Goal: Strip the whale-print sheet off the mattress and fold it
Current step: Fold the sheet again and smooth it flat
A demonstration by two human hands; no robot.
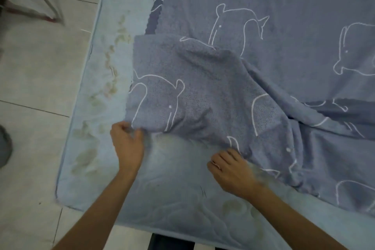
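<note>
The grey-blue whale-print sheet (263, 50) with white outline whales covers the upper and right part of the pale blue mattress (97, 124). Its near left corner is pulled off and folded back, baring the stained mattress top along the left and front. My left hand (126, 144) pinches the lifted edge of that folded corner. My right hand (231, 170) grips the sheet's edge further right, knuckles up, fabric bunched around the fingers.
Light floor tiles (34, 79) lie to the left of the mattress. Metal legs of a stand (46, 4) rise at the top left. A dark round object (5, 146) sits at the left edge. The mattress front edge runs near my body.
</note>
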